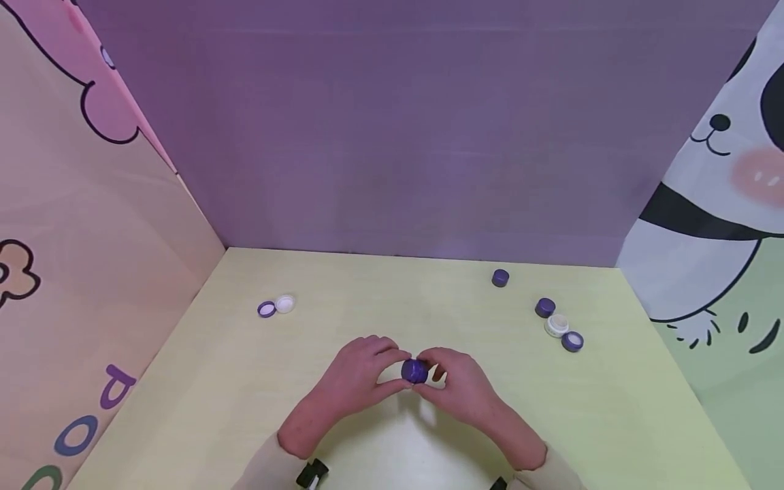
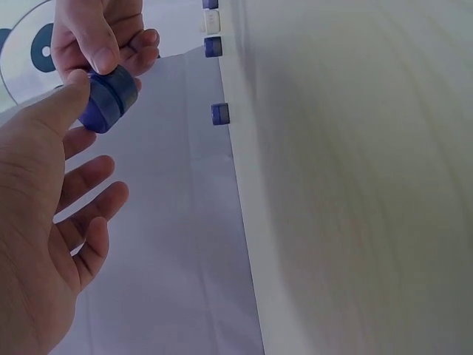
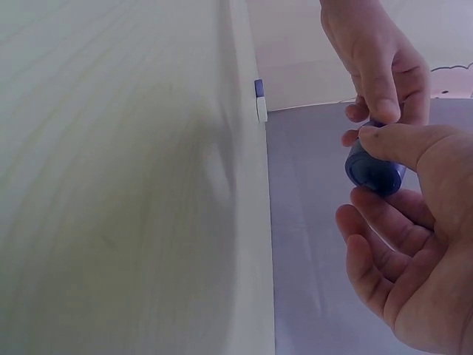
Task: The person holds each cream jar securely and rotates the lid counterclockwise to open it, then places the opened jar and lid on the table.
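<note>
Both hands meet around a small round purple-blue jar (image 1: 414, 371), held above the near middle of the table. My left hand (image 1: 367, 374) pinches its left side between thumb and forefinger. The right hand (image 1: 456, 384) pinches the other side with thumb and fingers. In the left wrist view a groove runs round the jar (image 2: 107, 103), splitting it into two bands. The left hand's other fingers (image 2: 92, 192) spread loosely below it. From the right wrist, the jar's (image 3: 373, 174) smooth, rounded dark end shows, with the right thumb along its upper side.
At the right stand a purple cap (image 1: 500, 278), a second purple cap (image 1: 545, 307), a white jar (image 1: 557, 325) and a purple-rimmed white piece (image 1: 572, 341). Far left, a purple ring-edged piece (image 1: 266, 309) lies beside a white round piece (image 1: 284, 303). Printed cloth walls surround the pale table (image 1: 184, 408).
</note>
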{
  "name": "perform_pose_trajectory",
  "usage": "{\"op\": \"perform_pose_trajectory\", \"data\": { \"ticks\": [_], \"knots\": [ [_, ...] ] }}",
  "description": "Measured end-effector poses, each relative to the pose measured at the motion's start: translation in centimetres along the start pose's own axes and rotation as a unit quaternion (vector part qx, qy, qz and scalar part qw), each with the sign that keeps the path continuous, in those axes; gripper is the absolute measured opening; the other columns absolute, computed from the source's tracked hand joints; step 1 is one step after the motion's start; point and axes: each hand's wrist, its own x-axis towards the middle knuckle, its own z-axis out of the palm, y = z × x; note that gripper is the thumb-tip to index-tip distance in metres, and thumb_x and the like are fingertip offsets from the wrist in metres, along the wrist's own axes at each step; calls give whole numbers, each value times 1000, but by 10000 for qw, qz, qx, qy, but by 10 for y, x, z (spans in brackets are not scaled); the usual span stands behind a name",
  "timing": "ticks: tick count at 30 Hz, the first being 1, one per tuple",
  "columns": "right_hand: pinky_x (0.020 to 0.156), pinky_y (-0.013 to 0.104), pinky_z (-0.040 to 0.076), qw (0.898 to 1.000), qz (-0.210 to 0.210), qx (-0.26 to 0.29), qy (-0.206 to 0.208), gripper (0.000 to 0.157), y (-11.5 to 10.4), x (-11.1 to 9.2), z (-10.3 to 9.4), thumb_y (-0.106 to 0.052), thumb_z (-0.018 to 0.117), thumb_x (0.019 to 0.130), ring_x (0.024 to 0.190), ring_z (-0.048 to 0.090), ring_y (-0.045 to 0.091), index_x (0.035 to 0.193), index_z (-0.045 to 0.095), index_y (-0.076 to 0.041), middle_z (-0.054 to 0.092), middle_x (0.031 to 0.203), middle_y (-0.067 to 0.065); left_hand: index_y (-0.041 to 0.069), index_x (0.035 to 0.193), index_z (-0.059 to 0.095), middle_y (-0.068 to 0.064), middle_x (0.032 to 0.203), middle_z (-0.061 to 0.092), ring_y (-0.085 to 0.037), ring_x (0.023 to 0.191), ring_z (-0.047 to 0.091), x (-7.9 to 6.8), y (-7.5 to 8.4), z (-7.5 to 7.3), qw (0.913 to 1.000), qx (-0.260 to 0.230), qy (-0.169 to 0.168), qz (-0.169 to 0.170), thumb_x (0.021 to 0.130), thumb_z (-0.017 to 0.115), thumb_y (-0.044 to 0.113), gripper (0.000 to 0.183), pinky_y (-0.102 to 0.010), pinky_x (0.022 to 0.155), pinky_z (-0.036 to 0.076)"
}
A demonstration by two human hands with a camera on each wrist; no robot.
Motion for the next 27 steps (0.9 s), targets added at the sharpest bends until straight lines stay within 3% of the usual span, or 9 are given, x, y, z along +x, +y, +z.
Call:
{"op": "perform_pose_trajectory", "data": {
  "ticks": [3, 9, 16, 21, 27],
  "knots": [
    [66, 24, 52, 10000, 33, -54, -25, 28, 0, -1, 0, -19, 82, 79, 73, 59, 7, 102, 67, -15, 65, 92, -12, 19, 113, 70, 7, 99, 61, -11, 90, 58, 0, 0, -1, 9999, -73, -121, -27, 80, 76, 49, 44, -29, 78, 50],
    [66, 25, 52, 10000, 21, -7, -52, 30, 0, -1, -1, -16, 82, 79, 72, 59, 7, 105, 67, -15, 65, 92, -11, 21, 118, 67, 5, 107, 59, -11, 94, 57, 0, 2, 5, 9992, -348, -55, 205, 78, 81, 38, 46, -28, 82, 49],
    [65, 27, 53, 9999, 24, 89, -77, 28, -2, -2, -1, -15, 81, 80, 71, 60, 10, 104, 67, -15, 65, 92, -10, 22, 112, 68, 2, 106, 60, -13, 90, 58, 2, 4, 6, 9986, -208, 154, 472, 75, 85, 18, 40, -28, 76, 50],
    [66, 30, 54, 9999, 24, 92, -59, 26, -1, -3, 0, -16, 80, 80, 71, 60, 9, 102, 67, -17, 65, 92, -11, 23, 109, 68, 2, 105, 61, -13, 88, 59, 2, 4, 5, 9987, -152, 87, 474, 77, 84, 20, 36, -29, 74, 50],
    [65, 24, 50, 9997, 23, -221, 79, 30, -3, -3, 0, -20, 82, 79, 72, 58, 6, 104, 67, -18, 64, 96, -11, 21, 113, 68, 7, 104, 60, -10, 90, 57, 1, 4, 2, 9995, -195, -171, 192, 81, 80, 33, 36, -28, 77, 49]
  ]
}}
